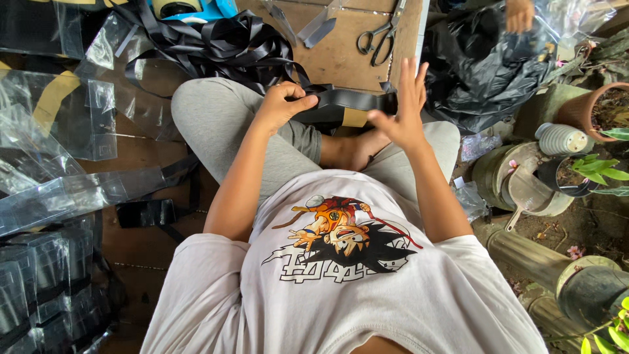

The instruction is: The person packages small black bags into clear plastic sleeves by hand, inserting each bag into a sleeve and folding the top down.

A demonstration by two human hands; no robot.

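I sit cross-legged on a wooden floor. My left hand (283, 105) is closed on a black box wrapped with black ribbon (347, 105) that I hold above my knees. My right hand (403, 108) has its fingers spread and presses flat against the right end of the box. A strip of tan card shows under the ribbon at the box's lower edge. A heap of loose black ribbon (223, 42) runs from the box back to the far left.
Scissors (380, 33) lie on a brown board (341, 52) ahead. Clear plastic boxes and sheets (59, 164) pile up on the left. A black plastic bag (485, 72) lies at the right, with another person's hand (519, 14) above it. Pots and plants (576, 157) stand at the right.
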